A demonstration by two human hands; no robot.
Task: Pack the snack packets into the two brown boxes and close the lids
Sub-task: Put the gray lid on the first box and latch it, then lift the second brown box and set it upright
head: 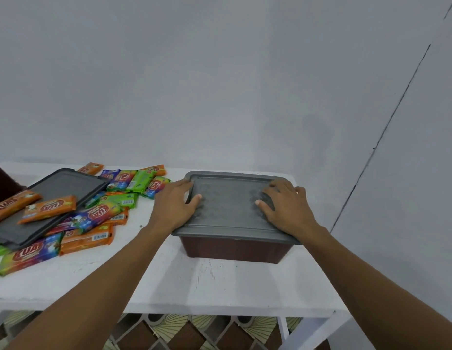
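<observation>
At centre right of the frame, on the white worktop [194, 281], pressing a grey lid [230, 210] down onto a brown box [232, 250]: left hand [174, 205] flat on its left edge, right hand [288, 205] on its right edge, fingers [182, 184] straight and spread, gripping nothing. Seemingly closing the first box. Next, likely: packing the snack packets [93, 218] heaped at centre left, then fitting the spare lid [61, 188] lying tilted over them. Second box not plainly in view. Glossy, slippery-looking wrappers. Matte, rigid, round-cornered lids with a raised rim.
</observation>
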